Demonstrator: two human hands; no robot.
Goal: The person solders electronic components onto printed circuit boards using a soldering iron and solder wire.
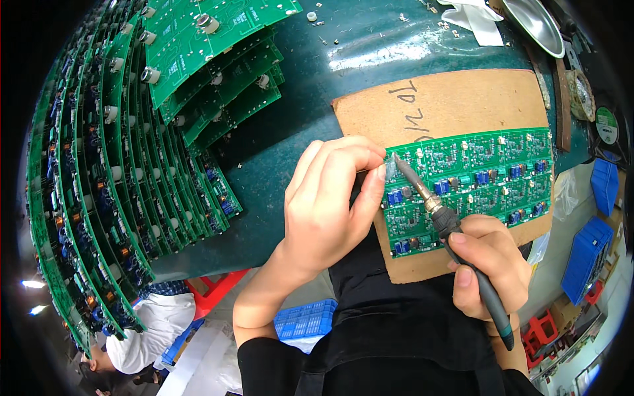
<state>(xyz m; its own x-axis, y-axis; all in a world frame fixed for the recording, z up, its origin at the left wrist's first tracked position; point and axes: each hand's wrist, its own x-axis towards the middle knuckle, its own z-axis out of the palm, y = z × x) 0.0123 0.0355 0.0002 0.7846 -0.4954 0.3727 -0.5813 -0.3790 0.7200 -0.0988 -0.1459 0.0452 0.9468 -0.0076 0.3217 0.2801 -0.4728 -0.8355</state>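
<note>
My right hand [498, 264] is closed around the dark handle of a soldering iron [444, 219]. The iron slants up and left, its tip at the upper left part of a green circuit board panel [456, 157]. A pale wisp, perhaps smoke, shows beside the tip. Thumb and fingers of my left hand [330, 195] pinch together at the panel's upper left corner; whatever lies between them is too small to make out. Blue and white components stand in rows on the panel, which lies on a brown sheet [475, 99] with dark handwriting.
Stacked green circuit boards [191, 53] rise on the left of the green table [297, 99]. At the far right lie a white glove [479, 23] and a metal dish [538, 26]. Blue crates [588, 257] stand beyond the right edge. Another person [155, 323] is at lower left.
</note>
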